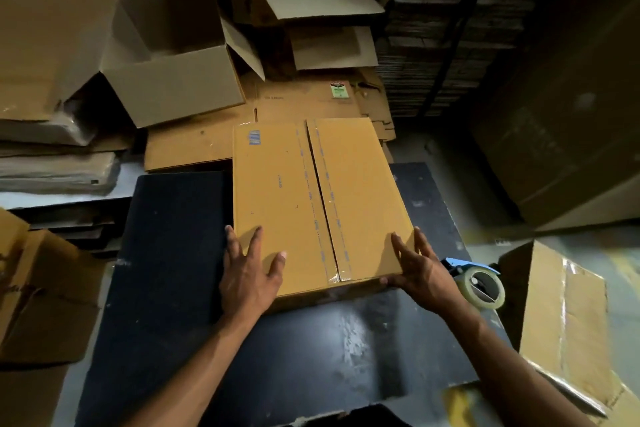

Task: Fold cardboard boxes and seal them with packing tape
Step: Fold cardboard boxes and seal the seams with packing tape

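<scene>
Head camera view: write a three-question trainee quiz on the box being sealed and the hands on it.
1. True or false: the centre seam of the cardboard box already carries clear tape.
2. Where is the tape dispenser? A) on top of the box B) on the dark table, beside the right hand C) in the left hand
3. Fill in: both hands rest at the box's ____ corners, the ones closest to the person.

Key
1. True; glossy tape runs along the seam and wraps over the near edge.
2. B.
3. near; the left hand lies flat on top, the right hand holds the corner edge.
</scene>
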The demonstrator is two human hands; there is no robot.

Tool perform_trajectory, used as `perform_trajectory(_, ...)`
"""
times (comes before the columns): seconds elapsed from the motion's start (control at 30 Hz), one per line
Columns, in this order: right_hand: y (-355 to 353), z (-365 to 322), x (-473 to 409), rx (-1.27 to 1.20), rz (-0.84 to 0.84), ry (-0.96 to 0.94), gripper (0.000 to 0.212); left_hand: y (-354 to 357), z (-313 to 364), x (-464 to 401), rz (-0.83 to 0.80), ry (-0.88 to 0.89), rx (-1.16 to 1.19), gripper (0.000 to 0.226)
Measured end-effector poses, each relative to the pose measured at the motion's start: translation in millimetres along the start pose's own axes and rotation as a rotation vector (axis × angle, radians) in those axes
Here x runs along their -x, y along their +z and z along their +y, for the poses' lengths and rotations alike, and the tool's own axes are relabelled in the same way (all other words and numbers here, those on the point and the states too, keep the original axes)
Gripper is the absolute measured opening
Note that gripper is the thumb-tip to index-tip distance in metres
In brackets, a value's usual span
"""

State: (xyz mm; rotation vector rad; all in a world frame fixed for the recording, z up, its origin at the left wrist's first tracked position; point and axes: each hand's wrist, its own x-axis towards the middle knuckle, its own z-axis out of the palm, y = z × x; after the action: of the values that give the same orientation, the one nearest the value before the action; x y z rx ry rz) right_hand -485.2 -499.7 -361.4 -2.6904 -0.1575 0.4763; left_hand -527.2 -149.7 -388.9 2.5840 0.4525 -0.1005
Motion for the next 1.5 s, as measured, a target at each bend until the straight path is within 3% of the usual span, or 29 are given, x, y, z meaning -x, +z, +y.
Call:
perform_trajectory(0.07, -13, 2, -10, -0.034, -0.035, -0.011, 0.111, 4, 9, 1, 0.054, 0.046, -0.104, 0.085)
perform_trajectory(0.17, -29, 22, -14, -0.112, -0.046, -0.055, 0.102, 13, 27, 11, 0.159, 0.286, -0.254, 0.078)
perform_trajectory(0.27, -40, 72, -8, -0.145, 0.071, -0.015, 0.073, 33, 62, 30, 0.131, 0.507, -0.268, 0.074)
perform_trajectory(0.37, -49, 141, -8, -0.129, 0.108, 0.100, 0.067, 61, 104, 45, 0.112, 0.589, -0.338, 0.073)
perform_trajectory(0.47, -54, 198, -18, 0.037, -0.004, 0.156, 0.060, 88, 127, 48, 0.095, 0.564, -0.477, 0.076)
perform_trajectory(0.6, -50, 231, -35, 0.121, -0.189, 0.147, 0.073, 106, 134, 52, 0.123, 0.458, -0.569, 0.080)
perform_trajectory(0.87, -37, 239, -46, 0.257, -0.150, 0.054, 0.040, 100, 146, 54, 0.065, 0.362, -0.563, 0.080)
perform_trajectory(1.0, -24, 230, -19, 0.186, -0.158, 0.041, 0.031, 91, 168, 70, 0.105, 0.350, -0.360, 0.068)
perform_trajectory(1.07, -19, 218, 2, 0.115, -0.106, -0.003, 0.037, 85, 186, 91, 0.117, 0.314, -0.160, 0.061)
perform_trajectory(1.23, -25, 156, 62, -0.331, -0.119, -0.137, 0.042, 71, 220, 135, -0.261, -0.266, 0.589, 0.066)
perform_trajectory(1.3, -29, 129, 75, -0.470, -0.113, -0.192, 0.048, 63, 218, 145, -0.334, -0.387, 0.792, 0.068)
perform_trajectory(1.4, -35, 85, 83, -0.447, -0.095, -0.285, 0.057, 39, 214, 144, -0.234, -0.453, 0.991, 0.072)
perform_trajectory(1.5, -42, 40, 83, -0.254, -0.009, -0.386, 0.065, 5, 207, 134, -0.272, -0.583, 1.194, 0.078)
